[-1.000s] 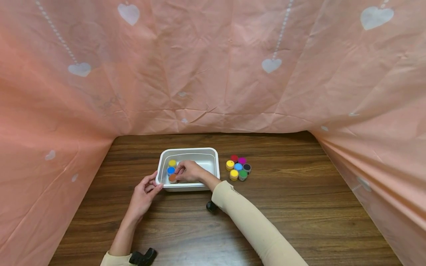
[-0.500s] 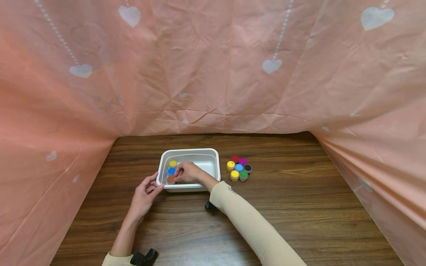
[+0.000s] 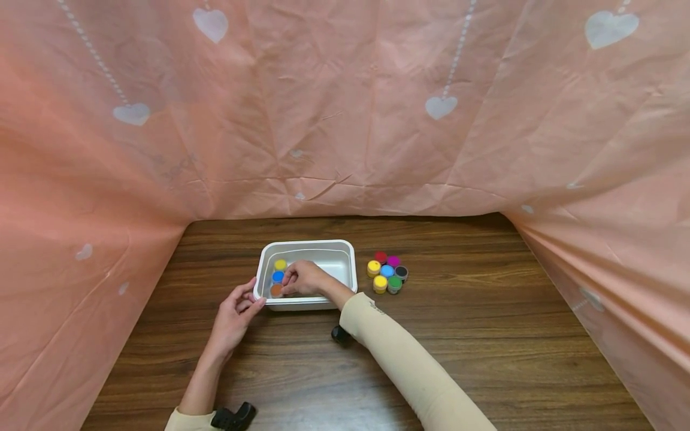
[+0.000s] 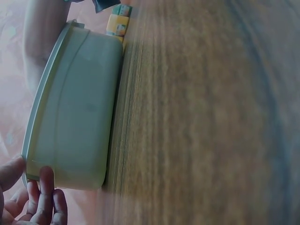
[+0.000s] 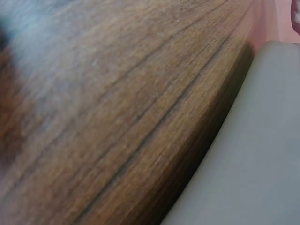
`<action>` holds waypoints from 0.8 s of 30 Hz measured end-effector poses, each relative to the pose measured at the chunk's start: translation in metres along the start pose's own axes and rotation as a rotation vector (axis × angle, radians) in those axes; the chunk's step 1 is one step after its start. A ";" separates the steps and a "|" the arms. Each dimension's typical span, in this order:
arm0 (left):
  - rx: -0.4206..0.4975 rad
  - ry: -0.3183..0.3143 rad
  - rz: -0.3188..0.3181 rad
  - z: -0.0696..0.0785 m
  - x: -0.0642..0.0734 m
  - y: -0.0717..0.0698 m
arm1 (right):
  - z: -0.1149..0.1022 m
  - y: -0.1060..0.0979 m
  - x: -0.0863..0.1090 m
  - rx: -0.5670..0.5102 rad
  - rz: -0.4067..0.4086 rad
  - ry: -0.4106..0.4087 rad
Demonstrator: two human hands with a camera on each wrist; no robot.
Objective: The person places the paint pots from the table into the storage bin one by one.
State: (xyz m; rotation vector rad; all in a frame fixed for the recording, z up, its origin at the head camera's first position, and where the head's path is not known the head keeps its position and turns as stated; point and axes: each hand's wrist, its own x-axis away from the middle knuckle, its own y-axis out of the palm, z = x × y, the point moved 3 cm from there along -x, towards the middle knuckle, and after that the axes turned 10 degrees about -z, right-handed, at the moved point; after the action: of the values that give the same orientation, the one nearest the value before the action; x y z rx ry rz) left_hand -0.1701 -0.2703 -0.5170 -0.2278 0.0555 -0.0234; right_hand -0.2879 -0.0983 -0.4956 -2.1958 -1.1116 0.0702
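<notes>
A white plastic tray (image 3: pixel 345 257) stands on the table. My left hand (image 3: pixel 233 314) holds its near left corner, thumb at the rim and fingers against the outer wall, as the left wrist view shows. Inside, along the left wall, a yellow-lidded paint pot (image 3: pixel 280 264), a blue-lidded pot (image 3: pixel 278 276) and an orange-lidded pot (image 3: pixel 277 290) form a row. My right hand (image 3: pixel 306 278) reaches over the front rim and pinches the orange-lidded pot at its right side. In the right wrist view the tray wall (image 5: pixel 253 154) hides that hand's fingers.
Right of the tray, several paint pots cluster on the wooden table (image 3: pixel 474 311), among them a light blue pot (image 3: pixel 387 272), a green pot (image 3: pixel 395 284) and a black pot (image 3: pixel 401 273). A pink curtain (image 3: pixel 345 120) hangs behind and at both sides.
The orange-lidded pot has shifted slightly left toward the tray wall, with my right fingers following it. My left hand stays at the tray corner.
</notes>
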 end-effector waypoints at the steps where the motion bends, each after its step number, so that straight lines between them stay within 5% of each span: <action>1: 0.002 0.001 -0.001 0.001 0.000 0.000 | 0.000 0.000 0.000 -0.001 0.002 0.000; 10: -0.002 -0.008 -0.001 0.003 0.000 0.001 | -0.001 -0.009 0.009 -0.123 0.011 -0.012; 17: 0.007 -0.023 -0.008 0.003 -0.002 0.003 | -0.005 -0.030 0.029 0.021 0.040 -0.084; 24: -0.005 -0.033 0.003 0.004 -0.001 0.002 | -0.004 -0.053 0.057 0.040 0.046 -0.162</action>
State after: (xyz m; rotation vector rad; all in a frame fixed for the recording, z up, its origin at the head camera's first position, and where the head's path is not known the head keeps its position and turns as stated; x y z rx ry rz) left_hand -0.1710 -0.2675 -0.5133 -0.2330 0.0228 -0.0163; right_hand -0.2873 -0.0369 -0.4477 -2.2116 -1.1366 0.2922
